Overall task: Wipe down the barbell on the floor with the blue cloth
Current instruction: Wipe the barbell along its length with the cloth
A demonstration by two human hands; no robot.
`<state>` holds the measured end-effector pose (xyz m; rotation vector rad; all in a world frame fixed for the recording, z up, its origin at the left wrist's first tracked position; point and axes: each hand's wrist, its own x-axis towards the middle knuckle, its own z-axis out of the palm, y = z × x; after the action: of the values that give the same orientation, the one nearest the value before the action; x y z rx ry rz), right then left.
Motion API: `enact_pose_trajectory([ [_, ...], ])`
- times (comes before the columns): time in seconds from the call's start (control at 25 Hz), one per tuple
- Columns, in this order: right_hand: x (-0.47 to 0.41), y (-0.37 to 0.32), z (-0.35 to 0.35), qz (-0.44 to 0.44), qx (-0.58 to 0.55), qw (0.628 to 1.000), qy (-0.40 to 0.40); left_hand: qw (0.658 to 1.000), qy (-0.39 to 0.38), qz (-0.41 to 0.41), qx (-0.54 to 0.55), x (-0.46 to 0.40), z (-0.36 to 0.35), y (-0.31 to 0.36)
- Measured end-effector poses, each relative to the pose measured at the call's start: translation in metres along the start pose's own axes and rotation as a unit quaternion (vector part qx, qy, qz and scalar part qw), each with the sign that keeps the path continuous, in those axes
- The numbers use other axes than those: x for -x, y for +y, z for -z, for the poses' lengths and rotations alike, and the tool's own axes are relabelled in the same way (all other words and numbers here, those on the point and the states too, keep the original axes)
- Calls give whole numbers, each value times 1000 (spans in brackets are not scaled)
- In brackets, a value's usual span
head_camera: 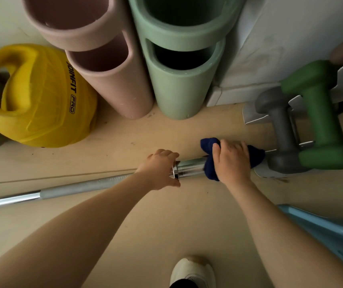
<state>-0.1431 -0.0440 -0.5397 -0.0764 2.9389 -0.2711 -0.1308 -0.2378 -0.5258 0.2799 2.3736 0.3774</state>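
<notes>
far left: yellow medicine ball with moulded handles, printed "joinfit pro", resting on the tan floor. behind it, against the wall, pink foam rollers and green foam rollers standing on end. barbell lies on the floor, running from the lower left edge up and to the right: smooth chrome, then a knurled grey stretch, then a collar and the polished sleeve. left hand sits at the collar, fingers curled over the bar from above and closed around it, apparently steadying it; underside of the grip hidden. right hand is further along the sleeve, fingers wrapped closed on the blue cloth, which is bunched around the sleeve with folds showing on both sides of the hand. sleeve end itself is covered, cannot tell how much remains. just beyond, a grey dumbbell and a green dumbbell on a white rack. pale blue plastic object at lower right, a white shoe at bottom centre. judgement: step in hand is wiping the sleeve end. the shaft to the left shows no sign either way of having been wiped. next move likely calls for sliding the wrapped cloth along the sleeve with the left hand holding the bar from rolling, minding the rack close to the bar's end.
</notes>
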Motion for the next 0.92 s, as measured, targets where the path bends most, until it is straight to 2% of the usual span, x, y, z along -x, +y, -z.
enact_pose_trajectory([
  [0.08,15,-32,-10,22,-15,1000,-10,1000,20,-4,-15,6,-7,5],
  [0.16,26,-57,-18,118,-40,991,-51,999,53,9,-1,10,-13,8],
  [0.24,18,-48,-12,151,-34,982,-111,996,78,32,29,14,-15,11],
  [0.28,11,-36,-10,117,-22,989,-84,995,80,40,45,15,-15,12],
  [0.36,7,-23,-3,-23,-3,1000,0,994,76,47,67,15,-13,13],
  [0.4,6,-29,-3,-54,1,999,-8,994,72,47,69,14,-12,14],
  [0.48,8,-55,-9,-3,-5,994,-111,994,69,43,71,12,-10,14],
  [0.56,17,-60,-11,110,-21,985,-130,993,73,45,83,13,-11,14],
  [0.64,16,-30,-9,153,3,984,-90,992,68,56,85,14,-11,15],
  [0.68,15,-10,-12,115,23,993,-28,991,62,64,96,13,-11,15],
  [0.72,13,5,-10,28,33,999,22,990,54,69,112,12,-10,13],
  [0.8,12,6,-11,-111,14,992,53,985,38,75,151,7,-7,9],
  [0.84,13,-8,-13,-117,0,992,54,983,30,75,166,4,-6,7],
  [0.88,16,-25,-18,-76,-27,996,49,982,23,73,174,1,-5,6],
  [0.92,23,-41,-23,8,-44,998,32,981,19,69,179,0,-4,4],
])
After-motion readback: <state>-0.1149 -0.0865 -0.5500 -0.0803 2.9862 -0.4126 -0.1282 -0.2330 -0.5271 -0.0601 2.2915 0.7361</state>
